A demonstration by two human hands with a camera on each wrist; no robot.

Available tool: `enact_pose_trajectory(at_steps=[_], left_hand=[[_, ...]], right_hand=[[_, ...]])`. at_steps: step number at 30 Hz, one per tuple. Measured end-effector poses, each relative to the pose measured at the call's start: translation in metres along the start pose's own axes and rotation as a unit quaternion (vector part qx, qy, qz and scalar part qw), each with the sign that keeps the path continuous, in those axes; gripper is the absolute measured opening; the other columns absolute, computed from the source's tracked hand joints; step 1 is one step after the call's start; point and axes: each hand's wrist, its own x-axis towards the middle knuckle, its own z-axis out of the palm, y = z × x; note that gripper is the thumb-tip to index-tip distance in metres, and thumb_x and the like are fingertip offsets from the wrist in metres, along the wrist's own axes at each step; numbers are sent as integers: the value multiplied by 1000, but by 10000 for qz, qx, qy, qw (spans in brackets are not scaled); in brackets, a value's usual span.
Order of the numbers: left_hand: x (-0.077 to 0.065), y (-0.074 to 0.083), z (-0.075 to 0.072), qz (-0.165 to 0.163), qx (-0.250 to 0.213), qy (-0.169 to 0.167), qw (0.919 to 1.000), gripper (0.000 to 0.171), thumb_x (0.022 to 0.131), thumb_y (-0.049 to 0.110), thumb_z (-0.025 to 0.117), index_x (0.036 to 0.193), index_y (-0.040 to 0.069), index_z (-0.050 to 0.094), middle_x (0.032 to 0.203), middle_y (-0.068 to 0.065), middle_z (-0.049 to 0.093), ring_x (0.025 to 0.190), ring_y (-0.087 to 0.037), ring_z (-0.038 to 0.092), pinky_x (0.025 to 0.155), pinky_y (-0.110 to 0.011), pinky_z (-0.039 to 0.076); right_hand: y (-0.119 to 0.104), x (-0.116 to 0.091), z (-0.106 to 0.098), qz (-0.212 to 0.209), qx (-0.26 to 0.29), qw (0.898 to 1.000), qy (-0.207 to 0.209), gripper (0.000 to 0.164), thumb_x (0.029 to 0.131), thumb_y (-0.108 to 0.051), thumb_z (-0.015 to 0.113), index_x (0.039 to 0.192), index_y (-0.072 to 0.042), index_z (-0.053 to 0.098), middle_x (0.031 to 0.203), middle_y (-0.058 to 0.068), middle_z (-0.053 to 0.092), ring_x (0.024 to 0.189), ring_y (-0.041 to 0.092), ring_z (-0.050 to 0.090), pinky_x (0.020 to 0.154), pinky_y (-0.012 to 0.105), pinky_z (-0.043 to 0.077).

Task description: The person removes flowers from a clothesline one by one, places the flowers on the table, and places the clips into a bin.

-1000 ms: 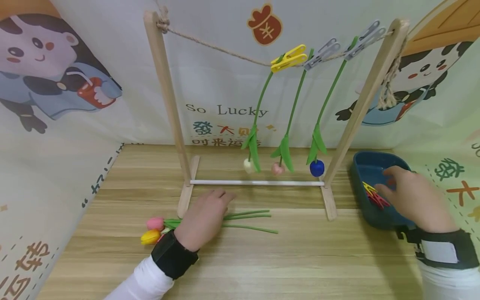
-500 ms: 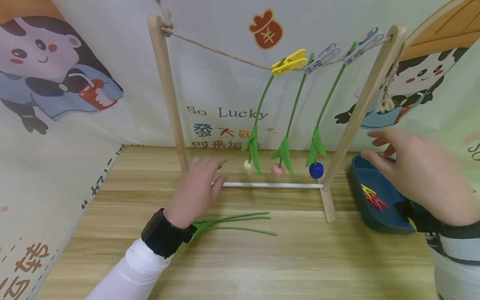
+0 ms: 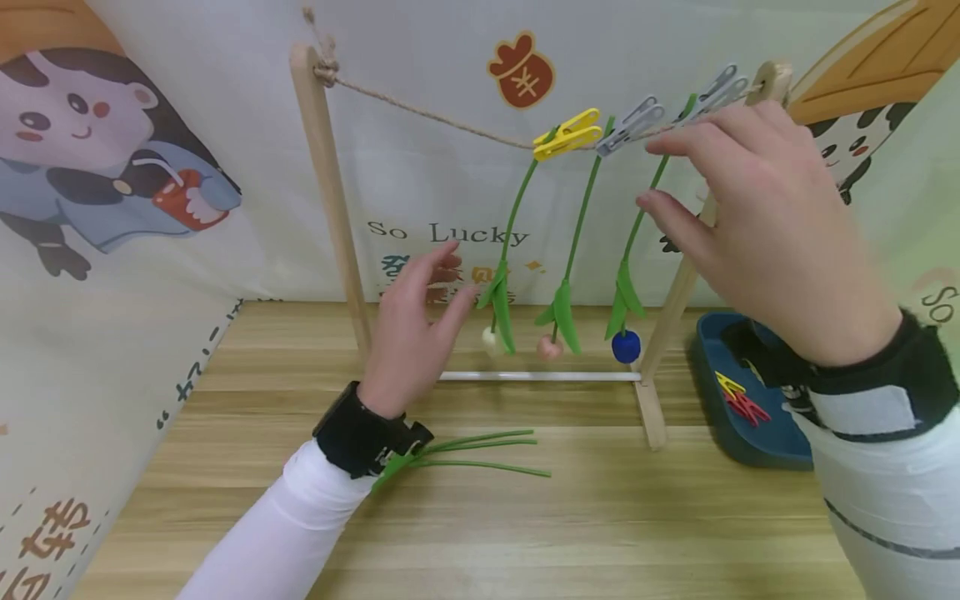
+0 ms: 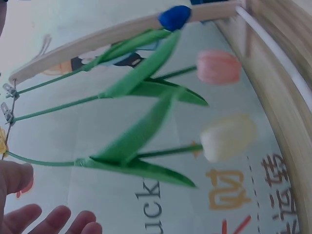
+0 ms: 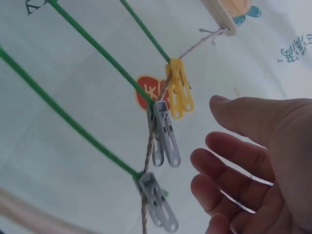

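Three artificial tulips hang heads down from a twine line (image 3: 435, 113): a white tulip (image 4: 229, 137), a pink tulip (image 4: 219, 67) and a blue tulip (image 3: 626, 347). A yellow clothespin (image 3: 567, 134) clips the white one's stem; grey clothespins (image 5: 165, 134) clip the other two. My left hand (image 3: 408, 337) is raised left of the white tulip, thumb and fingers spread, holding nothing. Up by the line's right end, my right hand (image 3: 780, 225) has its fingers loosely bent beside the clothespins, with nothing in them. It overlaps the blue tulip's stem in the head view.
A wooden frame (image 3: 326, 183) with a white crossbar (image 3: 540, 377) carries the line. Green stems (image 3: 480, 465) lie on the table, partly behind my left wrist. At right, a blue tray (image 3: 708, 400) holds yellow and red clothespins (image 3: 742, 404). A printed cloth (image 3: 420, 192) stands behind.
My left hand has risen from over the stems on the table to beside the white tulip. My right hand has left the tray, moving up and left to the clothespins on the line.
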Motion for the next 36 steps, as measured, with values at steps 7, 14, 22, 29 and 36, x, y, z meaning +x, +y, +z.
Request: enact_pose_trajectory(at_steps=[7, 14, 22, 29, 36], left_hand=[[22, 12, 16, -89, -842, 201, 9962, 53, 105, 7, 66, 155, 1, 50, 137, -14, 63, 122, -25, 64, 104, -39, 55], [38, 17, 32, -210, -1031, 216, 9942, 49, 104, 0, 66, 151, -1, 54, 135, -17, 64, 119, -28, 65, 102, -33, 55], [44, 16, 43, -257, -747, 363, 9962, 40, 99, -8, 67, 139, -1, 65, 118, -16, 69, 103, -24, 68, 91, -35, 59], [44, 15, 44, -321, -663, 399, 9965, 36, 100, -8, 66, 135, -1, 68, 112, -15, 70, 99, -24, 69, 87, -33, 60], [43, 14, 41, -197, -580, 399, 9973, 35, 99, -9, 67, 133, -2, 68, 112, -16, 70, 98, -26, 69, 87, -31, 60]], right_hand=[[-3, 34, 14, -76, -157, 9998, -53, 42, 101, -14, 74, 139, 2, 65, 127, 23, 66, 116, 46, 48, 92, 59, 35], [-8, 52, 22, 238, -420, 9970, -606, 42, 106, -16, 68, 144, -1, 62, 136, 22, 65, 126, 43, 44, 94, 58, 28], [-10, 59, 24, 373, -644, 9931, -901, 35, 107, -13, 65, 139, 1, 65, 132, 23, 66, 123, 42, 44, 95, 59, 25], [-11, 59, 27, 366, -724, 9922, -949, 28, 108, -11, 62, 133, 2, 68, 128, 23, 66, 120, 42, 43, 95, 59, 23], [-8, 58, 31, -27, -792, 9961, -397, 23, 107, -9, 64, 125, 3, 71, 121, 22, 69, 113, 41, 45, 90, 56, 21]])
